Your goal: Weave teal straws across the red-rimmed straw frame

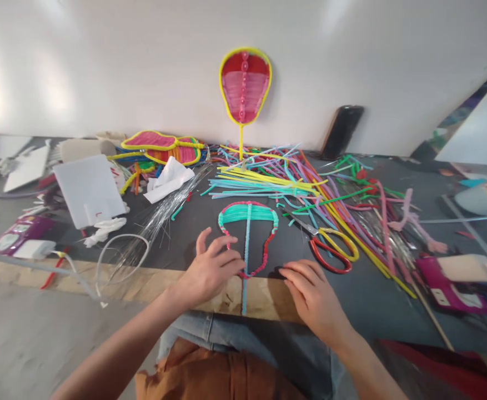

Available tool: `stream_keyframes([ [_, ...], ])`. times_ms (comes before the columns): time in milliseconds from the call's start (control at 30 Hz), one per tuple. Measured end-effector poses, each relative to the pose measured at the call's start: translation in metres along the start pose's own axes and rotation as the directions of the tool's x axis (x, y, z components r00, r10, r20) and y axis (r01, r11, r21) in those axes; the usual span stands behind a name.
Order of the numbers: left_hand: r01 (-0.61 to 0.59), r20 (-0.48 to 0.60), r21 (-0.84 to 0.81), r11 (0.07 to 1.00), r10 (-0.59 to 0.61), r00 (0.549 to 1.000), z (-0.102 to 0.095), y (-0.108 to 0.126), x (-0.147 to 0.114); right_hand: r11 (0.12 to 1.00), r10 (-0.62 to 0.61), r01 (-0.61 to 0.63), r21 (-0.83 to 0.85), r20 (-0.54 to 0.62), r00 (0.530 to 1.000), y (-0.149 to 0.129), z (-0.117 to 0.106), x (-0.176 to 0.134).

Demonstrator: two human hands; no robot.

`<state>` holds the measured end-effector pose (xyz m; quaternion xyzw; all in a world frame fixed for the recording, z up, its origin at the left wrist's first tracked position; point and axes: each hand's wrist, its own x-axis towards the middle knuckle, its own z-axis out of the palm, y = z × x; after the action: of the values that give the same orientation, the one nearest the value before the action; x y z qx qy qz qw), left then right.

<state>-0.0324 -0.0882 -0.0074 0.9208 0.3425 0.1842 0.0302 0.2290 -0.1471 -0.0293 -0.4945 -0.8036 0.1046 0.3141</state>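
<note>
A fan-shaped pipe cleaner frame (265,250) lies flat on the dark tabletop, with a pink and red outline. Turquoise pipe cleaners (235,213) fill its top, and a light blue stem (244,294) runs down the middle past the table's front edge. My left hand (212,269) is over the frame's lower left side, fingers apart; its fingertips hide part of the outline, and I cannot tell whether they touch it. To the right of the frame, my right hand (312,291) rests with its fingers stretched out, holding nothing. Scissors (332,247) with red and yellow handles lie beyond it.
A finished pink fan (245,89) with yellow edging stands against the white wall. Bundles of colourful pipe cleaners (268,180) spread behind the frame. Thin wires (160,214), a white card (89,191) and a cable lie left. A phone (343,130) leans at the back.
</note>
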Motion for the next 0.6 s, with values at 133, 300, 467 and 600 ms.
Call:
stream_keyframes([
  [133, 0.305, -0.2, 0.06, 0.95, -0.288, 0.936, -0.021, -0.014, -0.007, 0.998, -0.032, 0.031, 0.054, 0.011, 0.999, -0.017, 0.006, -0.007],
  [300, 0.279, -0.122, 0.077, 0.957, -0.269, 0.955, -0.019, -0.006, -0.014, 0.986, -0.111, 0.102, 0.13, 0.065, 0.992, -0.041, 0.019, 0.001],
  [467, 0.185, -0.031, 0.069, 0.98, -0.183, 0.983, 0.001, 0.006, -0.013, 0.988, -0.124, 0.114, 0.102, 0.102, 0.987, -0.05, 0.026, 0.01],
  [600, 0.129, -0.009, 0.08, 0.988, -0.128, 0.992, 0.003, 0.002, -0.011, 0.991, -0.128, 0.115, 0.073, 0.2, 0.971, -0.054, 0.033, 0.007],
])
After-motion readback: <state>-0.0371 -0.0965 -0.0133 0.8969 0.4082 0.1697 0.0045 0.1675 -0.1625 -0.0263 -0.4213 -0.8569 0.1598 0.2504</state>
